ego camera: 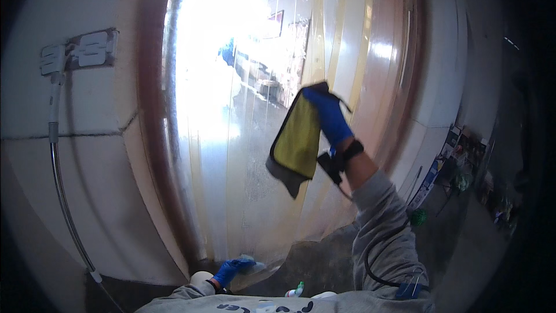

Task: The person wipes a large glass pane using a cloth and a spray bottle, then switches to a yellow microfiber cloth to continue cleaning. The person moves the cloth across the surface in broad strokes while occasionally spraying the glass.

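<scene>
A clear plastic strip curtain (256, 156) with yellowish strips hangs in the doorway before me. My right hand (331, 117), in a blue glove, grips a yellow and grey microfibre cloth (297, 139) with dark edging against the curtain. A corner of the cloth hangs loose below. Low on the left, my left hand (232, 270), also gloved in blue, has its fingers closed at the curtain's lower edge. A small pale bit shows at those fingertips, too unclear to name. Near my body stands a white bottle with a green cap (299, 289), partly hidden by my shirt.
A brown door frame (152, 95) borders the curtain. On the left wall, a metal and white tube (58, 174) hangs by a white wall plate (93, 50). To the right lie a green ball (418, 216) and cluttered goods (464, 152). Glare crosses the curtain.
</scene>
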Demonstrator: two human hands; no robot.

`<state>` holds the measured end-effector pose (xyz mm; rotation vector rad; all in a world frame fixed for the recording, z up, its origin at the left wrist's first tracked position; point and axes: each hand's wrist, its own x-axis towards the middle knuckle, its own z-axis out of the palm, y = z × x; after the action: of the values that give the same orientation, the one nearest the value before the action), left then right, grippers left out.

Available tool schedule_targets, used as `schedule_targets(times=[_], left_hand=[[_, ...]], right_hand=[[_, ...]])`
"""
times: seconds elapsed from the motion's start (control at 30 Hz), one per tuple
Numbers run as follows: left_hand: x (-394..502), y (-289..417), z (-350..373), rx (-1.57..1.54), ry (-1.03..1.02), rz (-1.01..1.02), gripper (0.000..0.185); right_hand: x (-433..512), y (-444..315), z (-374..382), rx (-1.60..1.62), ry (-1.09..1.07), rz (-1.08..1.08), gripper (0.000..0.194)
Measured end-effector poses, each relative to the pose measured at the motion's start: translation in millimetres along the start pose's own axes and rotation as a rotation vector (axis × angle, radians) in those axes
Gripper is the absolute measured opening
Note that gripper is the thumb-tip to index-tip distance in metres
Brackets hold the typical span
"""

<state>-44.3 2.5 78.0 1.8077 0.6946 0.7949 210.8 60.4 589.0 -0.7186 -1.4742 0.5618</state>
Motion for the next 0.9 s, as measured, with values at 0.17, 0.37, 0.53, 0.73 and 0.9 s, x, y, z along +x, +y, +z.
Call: schedule_targets(times=[0.17,0.37,0.53,0.73,0.9], left_hand=[[2.0,-1.3,-2.0,-0.046,-0.03,0.0,0.028],[4.1,14.1,3.6,-0.449,-0.049,-0.217,0.026],[4.7,27.3,6.2,-0.47,-0.088,-0.258,0.026],[-3.3,32.1,9.8,-0.529,-0.079,-0.348,0.026],[-6.4,39.4,10.9,-0.269,0.014,-0.198,0.027]], right_hand=[[102.5,-88.8,-0.3,0.048,-0.024,-0.187,0.025],[149.9,-155.1,12.8,0.011,-0.17,-0.359,0.033],[135.2,-130.9,3.7,-0.013,-0.209,-0.24,0.032],[78.3,-98.9,-0.3,0.058,-0.175,-0.158,0.025],[-3.5,-14.7,7.4,-0.108,-0.083,-0.098,0.029]])
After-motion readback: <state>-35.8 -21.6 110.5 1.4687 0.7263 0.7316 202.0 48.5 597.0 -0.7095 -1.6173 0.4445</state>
